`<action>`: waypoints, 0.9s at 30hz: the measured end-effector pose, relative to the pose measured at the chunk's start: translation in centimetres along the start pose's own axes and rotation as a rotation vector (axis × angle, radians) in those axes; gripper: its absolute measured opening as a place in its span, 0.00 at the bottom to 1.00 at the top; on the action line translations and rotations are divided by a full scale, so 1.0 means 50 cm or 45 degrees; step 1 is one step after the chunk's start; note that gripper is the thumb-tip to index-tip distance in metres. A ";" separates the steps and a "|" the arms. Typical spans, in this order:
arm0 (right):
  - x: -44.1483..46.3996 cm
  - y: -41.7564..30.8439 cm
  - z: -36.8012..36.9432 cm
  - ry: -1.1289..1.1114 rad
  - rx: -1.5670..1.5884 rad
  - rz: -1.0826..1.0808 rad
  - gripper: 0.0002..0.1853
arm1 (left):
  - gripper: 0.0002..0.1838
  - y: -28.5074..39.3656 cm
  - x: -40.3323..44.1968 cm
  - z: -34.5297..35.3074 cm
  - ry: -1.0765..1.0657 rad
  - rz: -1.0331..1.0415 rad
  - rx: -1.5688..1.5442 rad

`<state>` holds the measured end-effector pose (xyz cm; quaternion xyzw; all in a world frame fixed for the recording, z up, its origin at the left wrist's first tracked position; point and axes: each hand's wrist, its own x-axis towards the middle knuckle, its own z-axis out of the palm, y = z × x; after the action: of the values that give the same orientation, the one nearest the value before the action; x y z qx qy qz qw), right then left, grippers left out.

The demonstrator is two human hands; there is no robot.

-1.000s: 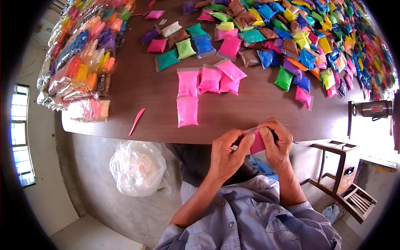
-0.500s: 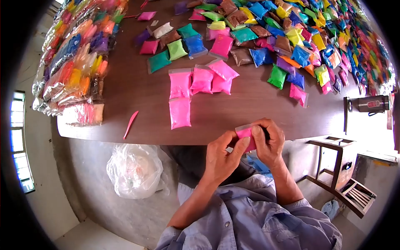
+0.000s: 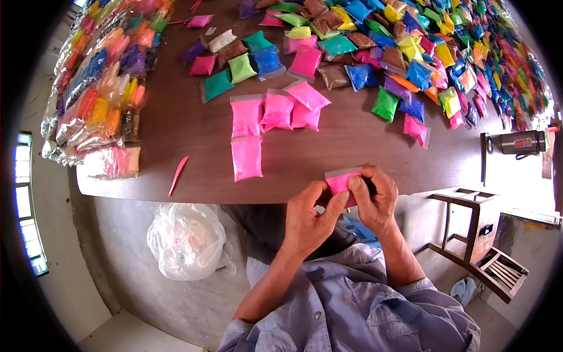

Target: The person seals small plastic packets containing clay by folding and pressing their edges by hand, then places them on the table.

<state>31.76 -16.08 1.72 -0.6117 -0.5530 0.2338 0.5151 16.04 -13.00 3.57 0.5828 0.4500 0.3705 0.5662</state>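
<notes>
Both my hands pinch a small pink zip bag [image 3: 339,183] just over the front edge of the table. Its clear top strip faces away from me. My left hand [image 3: 311,221] has its thumb and fingers closed on the bag's left side. On the right side, my right hand [image 3: 376,199] grips it with the thumb on top; the fingers underneath are partly hidden. Several pink bags lie ahead to the left, among them a single pink bag [image 3: 247,158] closest to me. Farther left rests a pink plastic knife [image 3: 178,176].
A large heap of coloured bags [image 3: 410,53] covers the back right of the brown table [image 3: 199,141]. Stacked clear packs [image 3: 99,111] line the left end. A metal mug [image 3: 519,143] is at far right. Below are a clear plastic bag [image 3: 189,242] and a wooden chair [image 3: 472,234].
The pink bag between my hands is tilted so more of its face and top strip shows. My fingers have shifted slightly on it. The whole view has moved a little.
</notes>
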 end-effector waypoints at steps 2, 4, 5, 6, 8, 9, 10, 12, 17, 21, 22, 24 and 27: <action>0.001 0.002 -0.001 -0.021 -0.001 -0.003 0.08 | 0.09 -0.011 0.000 0.000 0.016 0.006 -0.018; 0.002 -0.001 0.000 -0.044 0.001 -0.008 0.08 | 0.10 -0.006 -0.003 -0.011 -0.008 -0.028 0.026; 0.004 -0.008 0.000 -0.074 0.021 0.008 0.09 | 0.11 -0.005 -0.004 -0.014 -0.032 -0.061 0.070; 0.004 -0.013 0.000 -0.104 0.042 0.025 0.09 | 0.11 -0.015 -0.005 -0.013 -0.033 -0.061 0.070; 0.004 -0.016 -0.005 -0.138 0.068 0.073 0.09 | 0.10 -0.037 -0.005 -0.011 0.023 0.001 -0.052; 0.003 -0.016 -0.006 -0.172 0.093 0.120 0.10 | 0.10 -0.034 -0.006 -0.011 0.024 0.000 -0.051; 0.003 -0.017 -0.004 -0.172 0.094 0.119 0.10 | 0.10 -0.024 -0.007 -0.011 0.002 -0.029 -0.074; 0.001 -0.018 0.000 -0.094 0.171 0.199 0.11 | 0.10 -0.007 -0.005 -0.009 -0.020 -0.058 -0.098; 0.002 -0.008 0.004 -0.060 0.109 0.151 0.11 | 0.10 -0.019 -0.002 -0.005 -0.061 -0.005 -0.037; -0.005 0.005 0.004 -0.102 0.217 0.129 0.13 | 0.11 -0.032 -0.007 -0.001 0.020 -0.022 -0.232; -0.005 0.005 0.002 -0.102 0.217 0.130 0.13 | 0.11 -0.035 -0.008 -0.005 0.011 -0.087 -0.294; -0.005 0.002 -0.002 -0.166 0.184 0.214 0.14 | 0.11 -0.035 -0.010 -0.005 0.004 -0.152 -0.357; 0.000 -0.022 0.006 -0.058 0.370 0.317 0.15 | 0.11 -0.023 -0.007 0.000 0.013 -0.092 -0.299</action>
<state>30.99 -16.13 2.59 -0.5892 -0.4449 0.3868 0.5526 15.81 -13.40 2.47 0.4938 0.4271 0.4030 0.6413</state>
